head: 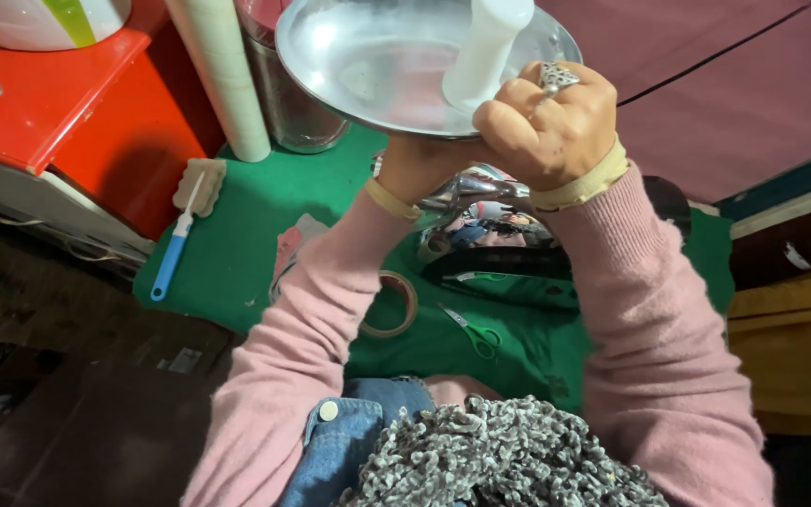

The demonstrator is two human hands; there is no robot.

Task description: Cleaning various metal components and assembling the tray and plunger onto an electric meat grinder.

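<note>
- Plate point(377, 66) of shiny steel was raised over the green mat point(246, 235), tilted, rim toward the person.
- Right hand point(546, 122) — closed in a fist at the rim's five o'clock — pressed a white cylinder point(485, 47), long axis upright, onto the plate.
- Left hand point(420, 164) sat under the rim at six o'clock; grip hidden.
- Scissors point(473, 330) and tape roll point(391, 305) lay below.

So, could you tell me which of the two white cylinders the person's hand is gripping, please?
The short white plastic cylinder over the round steel plate, in the right hand; the tall white roll stands untouched beside the red cabinet.
</note>
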